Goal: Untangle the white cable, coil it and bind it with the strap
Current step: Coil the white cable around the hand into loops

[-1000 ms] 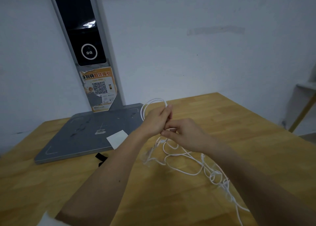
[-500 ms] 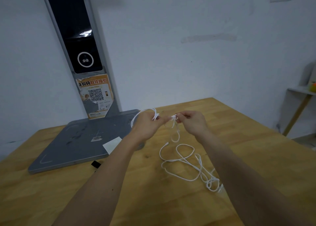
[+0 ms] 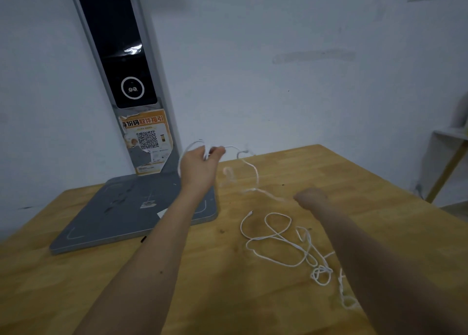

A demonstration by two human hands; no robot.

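The white cable (image 3: pixel 278 239) lies partly in loose tangled loops on the wooden table (image 3: pixel 228 296). My left hand (image 3: pixel 200 166) is raised above the table's far side and grips a small bundle of cable loops. From it a strand swings down, blurred, to my right hand (image 3: pixel 312 198). That hand is lower and to the right, with curled fingers that seem to pinch the strand. A small black strap (image 3: pixel 143 239) peeks out beside my left forearm, near the grey base.
A grey flat base (image 3: pixel 121 208) with a tall leaning black-screened column (image 3: pixel 119 56) stands at the back left against the white wall. A white paper slip (image 3: pixel 162 212) lies on the base. A shelf (image 3: pixel 448 142) stands at the far right.
My hands have moved apart. The right hand has dropped down and to the right along the cable, and the left hand has stayed raised with its loops. The strand between them now swings.
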